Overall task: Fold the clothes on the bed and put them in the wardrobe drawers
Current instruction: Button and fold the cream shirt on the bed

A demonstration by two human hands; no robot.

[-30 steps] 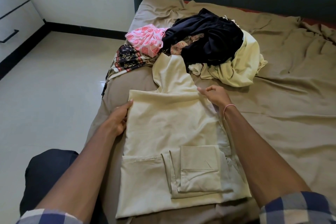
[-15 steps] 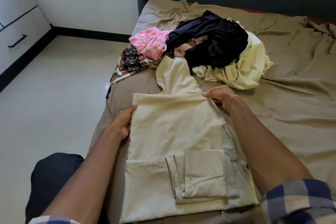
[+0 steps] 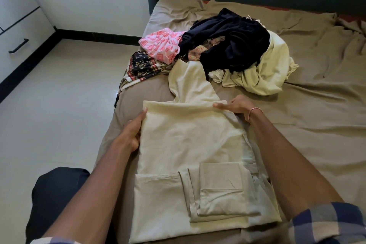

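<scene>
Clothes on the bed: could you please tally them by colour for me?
Cream garment: 1
Pale yellow garment: 1
Dark navy garment: 1
Pink patterned garment: 1
Black floral garment: 1
Total: 5 plainly visible; others may lie hidden underneath.

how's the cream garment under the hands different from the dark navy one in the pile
The cream garment lies flat and partly folded; the dark navy garment is crumpled in a heap. The cream garment is pale; the dark navy garment is nearly black. The left hand and right hand grip the cream garment's far edge; no hand touches the dark navy garment. Both are on the bed.
</scene>
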